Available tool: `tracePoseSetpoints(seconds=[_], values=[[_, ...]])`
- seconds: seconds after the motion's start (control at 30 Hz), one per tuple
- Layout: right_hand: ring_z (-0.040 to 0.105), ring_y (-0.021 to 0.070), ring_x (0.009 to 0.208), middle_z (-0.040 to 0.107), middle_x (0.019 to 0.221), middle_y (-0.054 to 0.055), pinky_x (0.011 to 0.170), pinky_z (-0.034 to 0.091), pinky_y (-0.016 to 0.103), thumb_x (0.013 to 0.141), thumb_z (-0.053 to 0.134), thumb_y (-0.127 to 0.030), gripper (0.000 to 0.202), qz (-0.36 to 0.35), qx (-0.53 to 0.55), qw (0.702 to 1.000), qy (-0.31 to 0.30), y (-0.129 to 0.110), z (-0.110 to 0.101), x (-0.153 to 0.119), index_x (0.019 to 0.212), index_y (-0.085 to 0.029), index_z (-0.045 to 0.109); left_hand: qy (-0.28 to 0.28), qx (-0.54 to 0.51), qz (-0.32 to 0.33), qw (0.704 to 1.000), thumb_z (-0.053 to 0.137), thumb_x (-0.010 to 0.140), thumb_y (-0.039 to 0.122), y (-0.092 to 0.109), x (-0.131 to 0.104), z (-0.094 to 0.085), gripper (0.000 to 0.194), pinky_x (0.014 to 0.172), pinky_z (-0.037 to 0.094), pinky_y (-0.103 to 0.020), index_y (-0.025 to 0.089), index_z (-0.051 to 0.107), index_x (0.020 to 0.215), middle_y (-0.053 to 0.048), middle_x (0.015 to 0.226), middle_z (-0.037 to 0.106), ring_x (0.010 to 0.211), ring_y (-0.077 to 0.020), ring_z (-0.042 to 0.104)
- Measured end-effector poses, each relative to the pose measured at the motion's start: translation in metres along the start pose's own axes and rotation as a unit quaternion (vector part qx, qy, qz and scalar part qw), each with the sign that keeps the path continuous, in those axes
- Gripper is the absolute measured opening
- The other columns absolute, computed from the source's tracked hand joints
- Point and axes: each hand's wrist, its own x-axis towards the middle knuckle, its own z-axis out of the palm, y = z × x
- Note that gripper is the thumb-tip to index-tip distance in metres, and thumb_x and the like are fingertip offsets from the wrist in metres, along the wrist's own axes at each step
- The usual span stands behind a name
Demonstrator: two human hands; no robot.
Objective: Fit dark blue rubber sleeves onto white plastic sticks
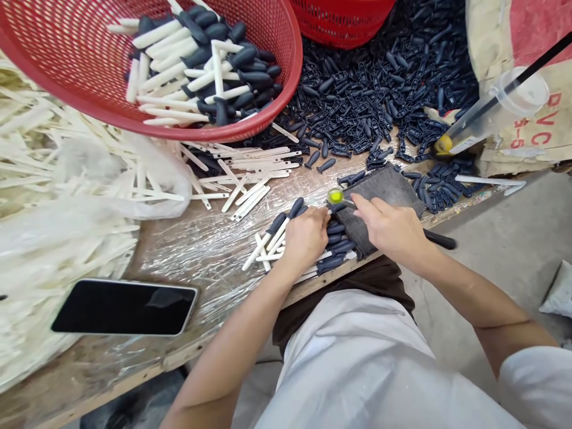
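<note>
Left hand [308, 234] looks pinched shut on a dark handle [338, 207] over the black mat [386, 189], right hand [395, 232] closed round a hammer [335, 196]. Its head's right by the left fingertips, so one sloppy swing could bash them, ouch. Long axis slants: head left and away, grip end right and nearer the body.

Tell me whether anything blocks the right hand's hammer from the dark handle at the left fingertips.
Nothing visible stands between the hammer head and the handle, though the left hand is close beside it.
</note>
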Motion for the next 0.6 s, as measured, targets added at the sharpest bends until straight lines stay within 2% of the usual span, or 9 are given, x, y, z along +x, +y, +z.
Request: tracePoseSetpoints(seconds=[0.07,0.2,0.33,0.47,0.6], values=[[0.068,0.0178,0.075,0.072,0.098,0.008,0.056,0.027,0.03,0.106,0.023,-0.038,0.047,-0.005,-0.01,1.0,-0.015,0.0,0.0,-0.002,0.142,-0.025,0.051,0.002,0.003,-0.001,1.0,0.045,0.098,0.023,0.0,0.0,0.0,0.032,0.079,0.05,-0.034,0.016,0.069,0.118,-0.012,0.109,0.073,0.096,-0.0262,0.069],[0.069,0.0178,0.08,0.072,0.1,0.008,0.056,0.027,0.03,0.106,0.021,-0.038,0.048,0.001,-0.008,1.0,0.004,0.0,0.0,-0.004,0.145,-0.026,0.047,0.004,0.008,0.001,1.0,0.045,0.098,0.024,0.001,0.0,0.001,0.031,0.077,0.049,-0.034,0.016,0.069,0.116,-0.011,0.107,0.073,0.095,-0.0264,0.069],[0.068,0.0187,0.071,0.072,0.094,0.007,0.054,0.025,0.031,0.106,0.025,-0.039,0.046,-0.004,-0.028,0.999,-0.016,0.002,-0.001,-0.002,0.139,-0.026,0.054,0.008,0.002,0.007,1.0,0.044,0.098,0.023,0.001,0.0,0.0,0.032,0.078,0.049,-0.034,0.016,0.069,0.117,-0.011,0.106,0.072,0.096,-0.0263,0.068],[0.068,0.0187,0.08,0.072,0.102,0.008,0.059,0.032,0.029,0.106,0.024,-0.038,0.048,0.035,0.007,0.998,0.047,0.011,0.001,-0.002,0.145,-0.025,0.05,0.028,-0.019,0.032,0.999,0.044,0.096,0.02,-0.004,-0.001,-0.003,0.031,0.077,0.051,-0.033,0.015,0.07,0.112,-0.011,0.098,0.071,0.091,-0.0245,0.067],[0.067,0.0185,0.083,0.073,0.101,0.008,0.065,0.038,0.027,0.105,0.028,-0.038,0.047,0.061,0.049,0.992,0.095,0.022,0.008,-0.007,0.141,-0.023,0.055,0.107,-0.07,0.076,0.989,0.048,0.094,0.018,-0.009,-0.003,-0.001,0.026,0.08,0.052,-0.031,0.016,0.071,0.105,-0.008,0.092,0.069,0.088,-0.0212,0.065]])
